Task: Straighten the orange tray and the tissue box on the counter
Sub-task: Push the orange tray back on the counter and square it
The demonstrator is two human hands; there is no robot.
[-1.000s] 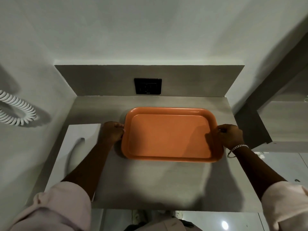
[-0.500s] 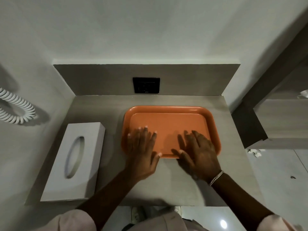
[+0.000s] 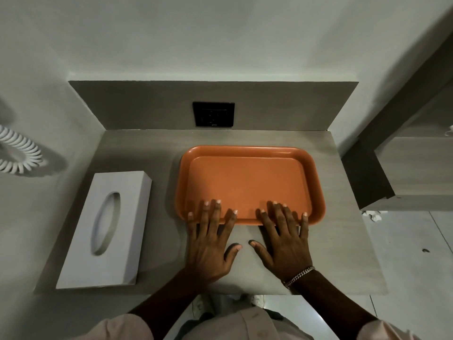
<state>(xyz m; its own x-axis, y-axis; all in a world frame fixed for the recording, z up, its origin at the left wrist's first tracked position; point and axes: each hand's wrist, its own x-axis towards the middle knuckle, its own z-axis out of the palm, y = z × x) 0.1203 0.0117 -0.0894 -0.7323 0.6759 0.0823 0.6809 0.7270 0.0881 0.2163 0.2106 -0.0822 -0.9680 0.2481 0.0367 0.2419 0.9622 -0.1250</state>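
An empty orange tray [image 3: 250,182] lies flat on the grey counter [image 3: 343,241], its long side parallel to the back wall. To its left a white tissue box [image 3: 107,229] with an oval slot lies lengthwise, slightly angled. My left hand [image 3: 210,244] and my right hand [image 3: 284,241] are spread flat, palms over the counter, fingertips reaching over the tray's near rim. Neither hand holds anything.
A black wall socket [image 3: 213,114] sits in the backsplash behind the tray. A white coiled cord [image 3: 19,153] hangs on the left wall. A grey cabinet [image 3: 416,173] stands to the right, with tiled floor [image 3: 411,253] below it.
My hands let go of the tray's left and right ends and came to its near edge, fingers spread. The tissue box, earlier partly covered by my left arm, is in full view.
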